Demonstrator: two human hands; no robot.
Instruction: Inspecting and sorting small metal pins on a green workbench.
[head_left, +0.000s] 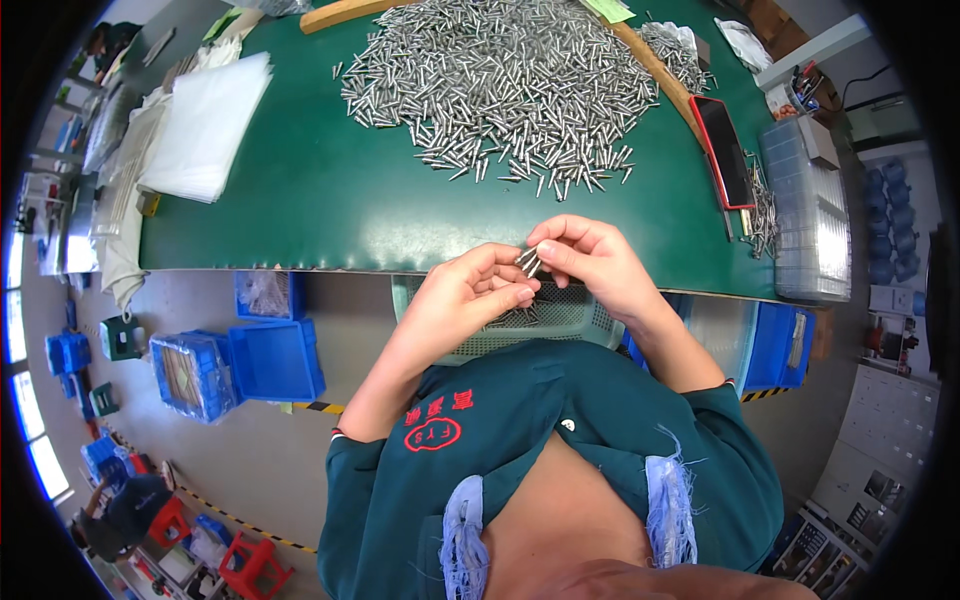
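Several small pointed metal pins (530, 262) sit between my two hands, just off the table's front edge. My left hand (462, 297) is closed, its thumb and fingers around some of these pins. From the right, my right hand (588, 258) pinches at the same bunch with thumb and fingertips. Below my hands is a pale green plastic basket (470, 345), with more pins partly visible in it. A large heap of the same silvery pins (500, 80) covers the far middle of the green table (300, 215).
Wooden strips (660, 65) border the heap. A red-framed phone (722, 150) and clear plastic boxes (808, 205) stand at the right. White sheets (208, 130) lie at the left. Blue bins (275, 360) rest below the table, left. People sit at the far lower left.
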